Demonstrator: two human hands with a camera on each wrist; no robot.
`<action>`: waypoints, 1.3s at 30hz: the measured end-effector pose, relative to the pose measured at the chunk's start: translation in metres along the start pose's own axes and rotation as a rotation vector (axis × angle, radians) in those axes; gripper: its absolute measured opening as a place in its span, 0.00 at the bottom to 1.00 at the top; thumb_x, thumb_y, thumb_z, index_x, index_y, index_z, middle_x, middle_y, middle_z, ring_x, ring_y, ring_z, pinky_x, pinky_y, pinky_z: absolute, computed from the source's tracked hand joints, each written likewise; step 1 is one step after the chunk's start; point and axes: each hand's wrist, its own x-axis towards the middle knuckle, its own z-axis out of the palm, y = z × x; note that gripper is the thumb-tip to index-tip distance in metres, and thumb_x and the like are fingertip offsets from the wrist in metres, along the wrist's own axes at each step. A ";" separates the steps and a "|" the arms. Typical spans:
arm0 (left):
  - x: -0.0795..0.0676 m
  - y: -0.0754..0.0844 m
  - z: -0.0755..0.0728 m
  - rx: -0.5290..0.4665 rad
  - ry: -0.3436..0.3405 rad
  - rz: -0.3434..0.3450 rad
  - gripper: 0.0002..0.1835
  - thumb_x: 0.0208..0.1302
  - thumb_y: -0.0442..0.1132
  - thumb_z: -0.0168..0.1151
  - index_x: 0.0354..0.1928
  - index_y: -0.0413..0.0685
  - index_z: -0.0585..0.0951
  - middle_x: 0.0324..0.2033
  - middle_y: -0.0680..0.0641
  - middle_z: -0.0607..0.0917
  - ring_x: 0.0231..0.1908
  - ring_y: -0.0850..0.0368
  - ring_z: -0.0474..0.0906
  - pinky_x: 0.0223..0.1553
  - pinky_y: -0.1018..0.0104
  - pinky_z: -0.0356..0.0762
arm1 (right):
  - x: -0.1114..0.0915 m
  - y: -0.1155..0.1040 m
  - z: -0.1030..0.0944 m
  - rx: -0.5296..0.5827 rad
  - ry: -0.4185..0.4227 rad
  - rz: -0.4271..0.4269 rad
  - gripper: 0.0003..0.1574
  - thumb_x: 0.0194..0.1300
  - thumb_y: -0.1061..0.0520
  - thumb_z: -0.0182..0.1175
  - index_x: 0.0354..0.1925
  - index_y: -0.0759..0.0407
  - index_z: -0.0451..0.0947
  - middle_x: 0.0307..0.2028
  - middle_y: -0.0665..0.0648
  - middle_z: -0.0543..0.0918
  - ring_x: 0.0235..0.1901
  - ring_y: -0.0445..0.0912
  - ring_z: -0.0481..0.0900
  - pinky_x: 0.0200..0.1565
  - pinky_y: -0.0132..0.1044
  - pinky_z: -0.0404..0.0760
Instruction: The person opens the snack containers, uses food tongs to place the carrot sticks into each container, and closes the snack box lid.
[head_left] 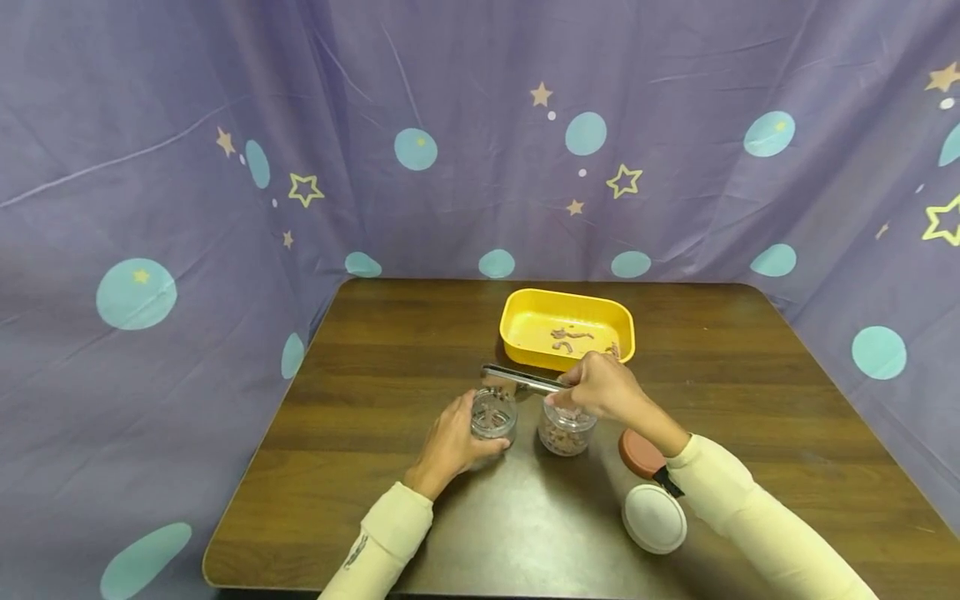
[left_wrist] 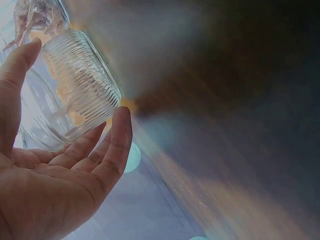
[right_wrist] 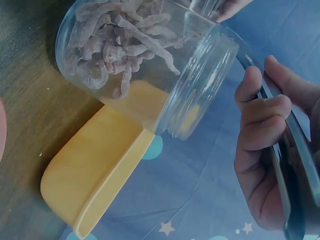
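My left hand [head_left: 453, 437] curls its thumb and fingers round a glass jar [head_left: 506, 430]; the left wrist view shows this jar's ribbed glass [left_wrist: 82, 75]. Dark bits show inside it. With the right hand [head_left: 606, 390] I grip metal tongs [head_left: 528, 380], which reach left over the jars' mouths. Beneath that hand stands a second glass jar [head_left: 566, 440]. Pale brown dried strips [right_wrist: 125, 47] lie inside it in the right wrist view. Whether the tongs pinch a strip is hard to tell.
Behind the jars sits a yellow tray [head_left: 517, 354] with several brown strips on its floor. Near my right forearm lie a reddish-brown round piece [head_left: 640, 452] and a white round lid [head_left: 655, 519]. A purple curtain [head_left: 480, 200] hangs past the wooden table [head_left: 360, 400].
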 end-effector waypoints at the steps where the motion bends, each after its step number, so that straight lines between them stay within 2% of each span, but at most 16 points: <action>1: 0.000 0.000 0.000 -0.001 -0.002 -0.001 0.55 0.44 0.54 0.83 0.69 0.31 0.67 0.61 0.32 0.79 0.57 0.36 0.79 0.60 0.45 0.78 | -0.001 0.000 0.001 0.005 -0.004 0.000 0.11 0.55 0.45 0.76 0.25 0.49 0.91 0.15 0.49 0.85 0.15 0.39 0.67 0.28 0.38 0.73; 3: 0.000 0.001 0.000 -0.001 -0.004 -0.004 0.55 0.44 0.54 0.83 0.69 0.31 0.67 0.61 0.32 0.78 0.58 0.36 0.79 0.60 0.44 0.78 | -0.002 0.000 0.000 0.011 -0.011 0.003 0.13 0.55 0.45 0.76 0.23 0.51 0.90 0.15 0.49 0.83 0.14 0.37 0.63 0.20 0.34 0.62; 5: 0.000 0.001 0.000 0.003 -0.003 0.001 0.55 0.44 0.53 0.83 0.69 0.31 0.67 0.61 0.32 0.79 0.58 0.36 0.79 0.61 0.44 0.78 | -0.003 0.001 -0.001 0.006 -0.018 0.009 0.15 0.55 0.44 0.75 0.22 0.52 0.89 0.15 0.50 0.84 0.15 0.38 0.63 0.22 0.33 0.61; 6: 0.000 0.001 0.000 0.005 -0.001 0.005 0.54 0.44 0.53 0.83 0.69 0.31 0.67 0.61 0.32 0.79 0.58 0.36 0.79 0.60 0.44 0.78 | -0.003 0.001 -0.002 0.004 -0.008 0.016 0.15 0.54 0.43 0.76 0.24 0.52 0.90 0.17 0.50 0.85 0.17 0.38 0.68 0.26 0.36 0.70; 7: 0.000 0.001 0.000 0.007 0.002 0.009 0.54 0.44 0.53 0.83 0.69 0.31 0.68 0.60 0.32 0.79 0.57 0.36 0.79 0.60 0.44 0.78 | -0.003 0.002 -0.004 0.005 -0.002 0.025 0.15 0.53 0.42 0.76 0.25 0.52 0.90 0.17 0.49 0.85 0.19 0.39 0.69 0.28 0.37 0.71; 11: 0.001 0.002 0.000 0.012 0.012 0.015 0.54 0.44 0.53 0.83 0.68 0.31 0.68 0.59 0.32 0.80 0.57 0.36 0.79 0.59 0.44 0.79 | -0.003 0.010 -0.013 0.031 0.034 0.069 0.20 0.48 0.39 0.78 0.22 0.52 0.87 0.13 0.44 0.74 0.22 0.41 0.67 0.30 0.38 0.70; 13: 0.002 0.003 0.001 0.013 0.014 0.016 0.54 0.44 0.54 0.83 0.68 0.31 0.68 0.60 0.32 0.79 0.57 0.36 0.79 0.59 0.44 0.79 | -0.005 0.020 -0.018 0.054 0.060 0.083 0.22 0.48 0.38 0.78 0.24 0.54 0.86 0.13 0.44 0.68 0.20 0.42 0.64 0.25 0.36 0.63; 14: 0.002 0.003 0.001 0.013 0.010 0.012 0.54 0.45 0.54 0.83 0.69 0.31 0.68 0.60 0.32 0.79 0.58 0.36 0.79 0.59 0.44 0.78 | -0.007 0.025 -0.022 0.060 0.079 0.090 0.24 0.48 0.37 0.78 0.27 0.55 0.86 0.14 0.44 0.68 0.18 0.42 0.66 0.24 0.35 0.64; 16: 0.003 0.003 0.003 0.011 0.008 0.010 0.54 0.45 0.54 0.83 0.69 0.31 0.68 0.61 0.32 0.79 0.58 0.36 0.79 0.59 0.44 0.78 | -0.010 0.038 -0.029 0.063 0.133 0.103 0.30 0.50 0.36 0.77 0.40 0.58 0.90 0.16 0.48 0.77 0.18 0.44 0.73 0.24 0.36 0.70; 19: 0.002 0.002 0.004 0.000 0.003 0.001 0.54 0.45 0.54 0.83 0.69 0.32 0.68 0.61 0.32 0.79 0.59 0.36 0.78 0.60 0.43 0.77 | -0.016 0.062 -0.041 0.033 0.244 0.144 0.42 0.52 0.33 0.75 0.54 0.62 0.86 0.29 0.59 0.89 0.26 0.52 0.83 0.27 0.40 0.76; 22: 0.002 0.001 0.004 -0.002 0.004 -0.002 0.54 0.45 0.53 0.83 0.69 0.32 0.68 0.61 0.32 0.79 0.59 0.36 0.78 0.59 0.42 0.77 | -0.021 0.091 -0.050 -0.012 0.341 0.195 0.44 0.54 0.30 0.72 0.53 0.63 0.86 0.36 0.63 0.90 0.33 0.55 0.82 0.28 0.41 0.75; 25: 0.001 0.001 0.004 -0.004 -0.005 -0.014 0.54 0.45 0.54 0.83 0.69 0.33 0.68 0.61 0.33 0.79 0.59 0.37 0.78 0.59 0.43 0.78 | -0.026 0.122 -0.055 -0.015 0.406 0.276 0.46 0.53 0.26 0.71 0.53 0.62 0.86 0.34 0.64 0.89 0.32 0.56 0.82 0.27 0.41 0.73; 29: 0.000 0.000 0.003 -0.011 -0.002 -0.025 0.54 0.46 0.55 0.82 0.69 0.33 0.68 0.61 0.33 0.79 0.59 0.36 0.78 0.59 0.43 0.77 | -0.034 0.158 -0.053 -0.019 0.415 0.401 0.53 0.53 0.23 0.68 0.56 0.65 0.83 0.39 0.68 0.89 0.33 0.58 0.82 0.27 0.42 0.74; 33: -0.001 0.000 0.002 0.001 0.011 -0.015 0.53 0.45 0.55 0.82 0.69 0.33 0.68 0.60 0.32 0.79 0.58 0.36 0.78 0.58 0.42 0.78 | -0.040 0.184 -0.046 -0.029 0.401 0.474 0.52 0.54 0.25 0.69 0.56 0.66 0.82 0.49 0.73 0.85 0.36 0.61 0.83 0.27 0.44 0.75; 36: 0.000 0.001 0.002 0.011 0.008 -0.012 0.53 0.46 0.55 0.82 0.69 0.34 0.68 0.60 0.32 0.79 0.58 0.36 0.78 0.58 0.42 0.78 | -0.043 0.198 -0.042 -0.041 0.395 0.503 0.48 0.55 0.27 0.70 0.55 0.66 0.83 0.39 0.69 0.88 0.32 0.59 0.82 0.26 0.43 0.74; 39: 0.001 0.002 0.004 0.014 0.001 -0.016 0.53 0.46 0.56 0.82 0.69 0.34 0.68 0.61 0.33 0.79 0.59 0.36 0.78 0.59 0.42 0.78 | -0.045 0.208 -0.039 -0.052 0.363 0.520 0.41 0.56 0.28 0.69 0.44 0.63 0.87 0.22 0.59 0.86 0.25 0.53 0.80 0.24 0.41 0.71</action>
